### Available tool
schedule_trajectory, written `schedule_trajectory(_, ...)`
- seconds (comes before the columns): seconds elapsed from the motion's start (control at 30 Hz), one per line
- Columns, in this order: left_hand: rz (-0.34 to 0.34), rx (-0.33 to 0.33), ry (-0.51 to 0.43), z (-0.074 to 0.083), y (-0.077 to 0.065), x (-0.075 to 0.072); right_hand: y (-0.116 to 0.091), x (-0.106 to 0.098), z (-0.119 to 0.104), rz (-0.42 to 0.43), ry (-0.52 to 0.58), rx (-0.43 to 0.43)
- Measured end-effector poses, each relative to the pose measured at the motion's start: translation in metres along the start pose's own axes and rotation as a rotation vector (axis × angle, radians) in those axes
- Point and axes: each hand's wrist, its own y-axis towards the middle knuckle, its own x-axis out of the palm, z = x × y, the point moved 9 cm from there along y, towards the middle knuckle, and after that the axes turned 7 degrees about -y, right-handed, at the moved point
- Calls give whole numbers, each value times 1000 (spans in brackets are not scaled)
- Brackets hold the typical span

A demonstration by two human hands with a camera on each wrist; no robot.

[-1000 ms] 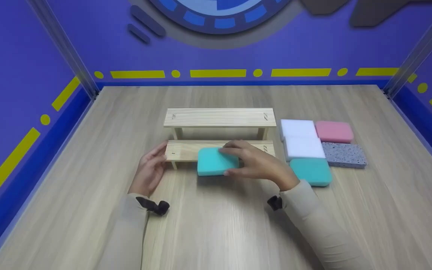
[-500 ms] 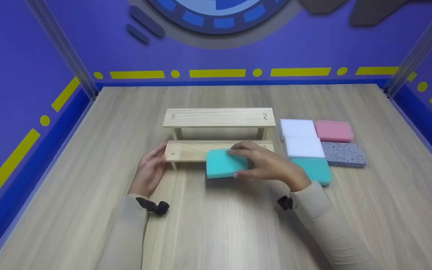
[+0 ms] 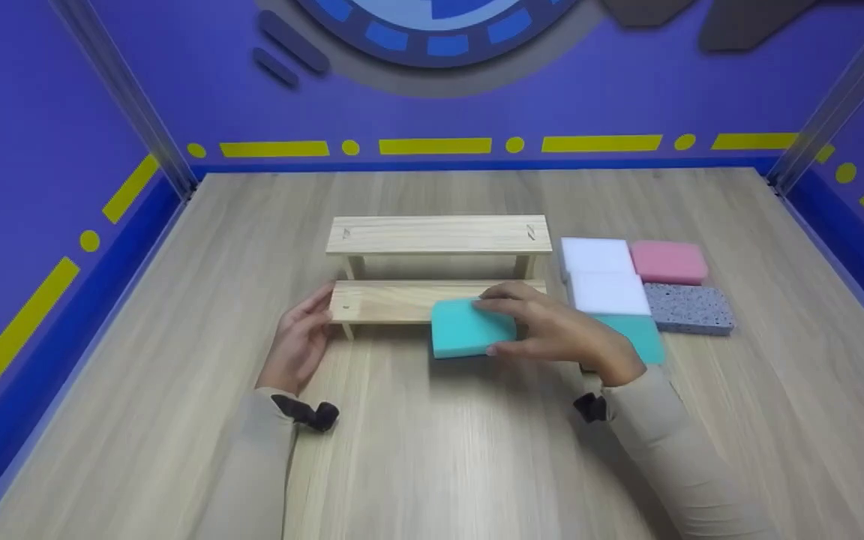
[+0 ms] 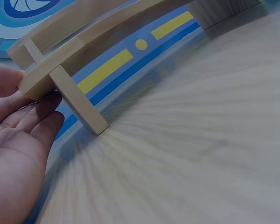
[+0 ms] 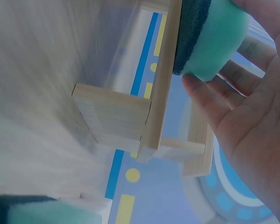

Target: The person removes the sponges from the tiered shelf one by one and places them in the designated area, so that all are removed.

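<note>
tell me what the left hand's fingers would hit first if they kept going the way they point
Nothing new: the left hand fingertips already touch the left end of the lower pale wooden shelf board.

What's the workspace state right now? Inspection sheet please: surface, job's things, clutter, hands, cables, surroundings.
Surface: wood-grain table.
Job's things: teal sponge with a dark scrub side, against the lower step of the two-step wooden rack.
Clutter: second teal sponge, two white sponges, pink sponge, grey speckled sponge, grouped right of the rack.
Hands: right hand grips the teal sponge; left hand rests open against the rack's left end.
Cables: nothing seen.
Surroundings: purple walls with yellow dashes.
</note>
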Motion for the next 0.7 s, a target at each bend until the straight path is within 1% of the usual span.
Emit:
schedule_trajectory(0.3, 28, 0, -20, 0, 0, -1, -15, -8, 11, 24, -10, 6)
schedule_trajectory(0.5, 23, -2, -24, -1, -1, 0, -26, -16, 21, 62, 4, 31)
schedule_trajectory(0.7, 23, -4, -30, -1, 0, 0, -37, -24, 29, 100, 4, 24)
